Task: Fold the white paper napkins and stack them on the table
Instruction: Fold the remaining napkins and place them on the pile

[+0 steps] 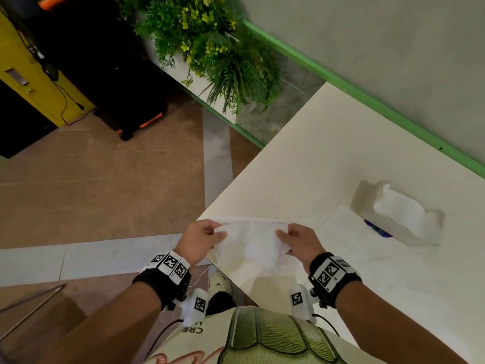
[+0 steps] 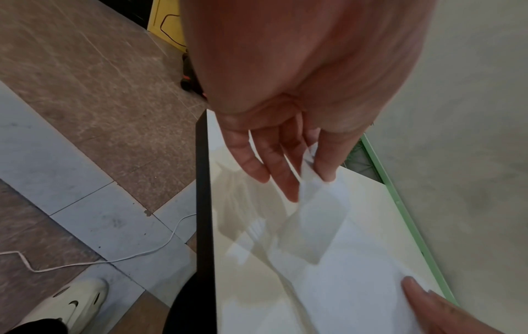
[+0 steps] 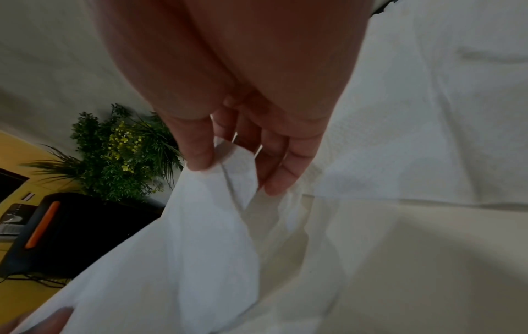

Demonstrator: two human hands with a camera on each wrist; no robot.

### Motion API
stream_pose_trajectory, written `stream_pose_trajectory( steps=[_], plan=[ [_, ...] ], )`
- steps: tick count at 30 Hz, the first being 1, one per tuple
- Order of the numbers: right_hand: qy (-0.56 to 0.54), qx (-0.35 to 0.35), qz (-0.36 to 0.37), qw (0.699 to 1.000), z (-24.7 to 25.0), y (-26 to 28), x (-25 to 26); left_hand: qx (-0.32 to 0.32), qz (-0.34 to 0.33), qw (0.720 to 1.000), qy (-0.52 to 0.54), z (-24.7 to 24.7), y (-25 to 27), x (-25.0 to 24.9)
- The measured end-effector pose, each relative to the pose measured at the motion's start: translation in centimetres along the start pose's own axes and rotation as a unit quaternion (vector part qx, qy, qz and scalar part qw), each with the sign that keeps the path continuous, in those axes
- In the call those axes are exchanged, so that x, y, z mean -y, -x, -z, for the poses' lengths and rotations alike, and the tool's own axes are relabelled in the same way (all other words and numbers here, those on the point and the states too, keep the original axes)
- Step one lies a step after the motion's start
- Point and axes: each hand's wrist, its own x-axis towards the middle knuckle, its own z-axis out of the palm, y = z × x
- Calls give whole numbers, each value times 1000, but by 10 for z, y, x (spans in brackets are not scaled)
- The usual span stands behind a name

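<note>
A white paper napkin [image 1: 250,241] hangs stretched between my two hands just above the near left corner of the cream table [image 1: 328,164]. My left hand [image 1: 210,233] pinches its left edge with thumb and fingers; the left wrist view shows the napkin [image 2: 328,248] caught under the thumb. My right hand [image 1: 287,239] pinches the right edge, and the right wrist view has the napkin [image 3: 205,237] held between thumb and fingers. A sheet lies flat on the table [image 3: 428,124] under my right wrist. An open tissue pack [image 1: 399,214] with napkins poking out lies to the right.
The table's dark edge [image 2: 204,203] runs beside my left hand, with tiled floor [image 1: 105,193] and a white cable [image 2: 114,259] below it. A leafy plant [image 1: 217,48] stands beyond the far corner. A green-trimmed wall [image 1: 393,61] borders the table's far side. A black speaker [image 1: 105,61] is on the floor.
</note>
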Motion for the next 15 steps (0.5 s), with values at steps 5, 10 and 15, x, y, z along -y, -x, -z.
stream_pose_trajectory(
  steps=[5, 10, 15],
  plan=[
    [29, -3, 11, 1000, 0, -10, -5, 10, 4, 1000, -9, 9, -9, -2],
    [17, -9, 24, 1000, -2, -7, 2, 42, 11, 999, -22, 19, -16, -1],
    [25, 15, 71, 997, -6, 4, 11, 50, 1, 998, -28, 21, -20, 2]
  ],
)
